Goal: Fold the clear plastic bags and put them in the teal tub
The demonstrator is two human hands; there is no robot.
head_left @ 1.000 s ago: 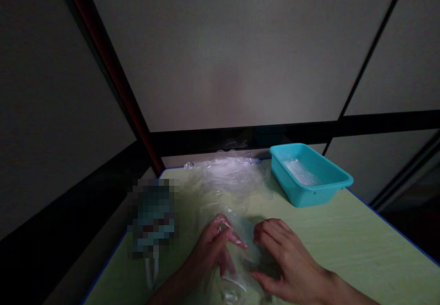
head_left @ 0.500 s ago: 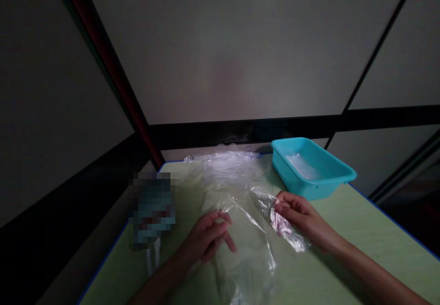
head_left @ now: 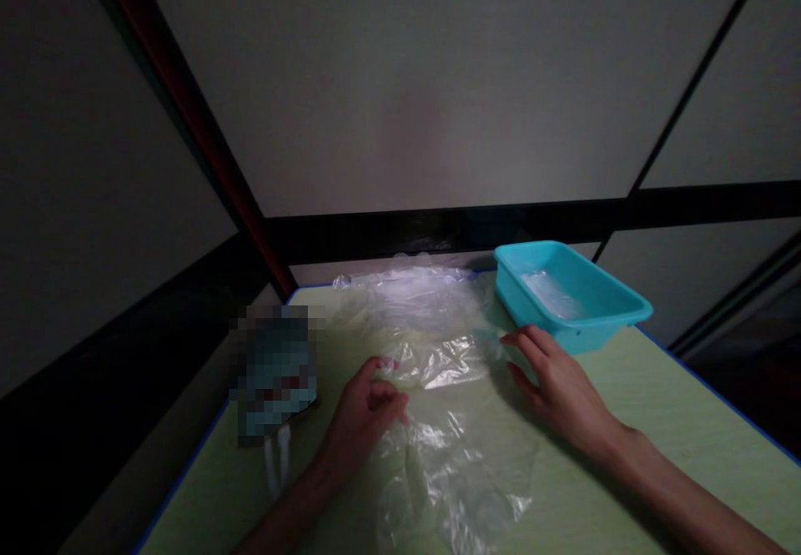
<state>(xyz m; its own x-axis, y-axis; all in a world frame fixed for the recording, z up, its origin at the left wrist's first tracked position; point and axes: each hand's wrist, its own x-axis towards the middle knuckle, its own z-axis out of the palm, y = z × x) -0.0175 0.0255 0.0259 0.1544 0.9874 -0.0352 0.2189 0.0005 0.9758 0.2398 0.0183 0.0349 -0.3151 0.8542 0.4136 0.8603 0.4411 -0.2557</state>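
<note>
Clear plastic film [head_left: 456, 363], crinkled and shiny, lies across the middle of the table between my hands. My left hand [head_left: 369, 405] is at its left edge, fingers apart, the fingertips touching or just under the film. At the right edge my right hand [head_left: 547, 375] is spread, thumb and fingers apart, with nothing in its grasp. More transparent plastic [head_left: 463, 480] reaches toward the table's front, with a faint round shape in it. Behind, a heap of clear plastic [head_left: 425, 292] lies near the back edge.
A turquoise basin [head_left: 597, 334] stands at the back right, holding a clear packet [head_left: 551, 295]. A pixelated object [head_left: 279, 375] with white strips [head_left: 277, 459] below it lies at the left of the pale green table [head_left: 663, 446]. Wall panels rise behind.
My right hand has let go of the crumpled film strip and opened. The film now lies flatter across the middle. My left hand has moved slightly up and left.
</note>
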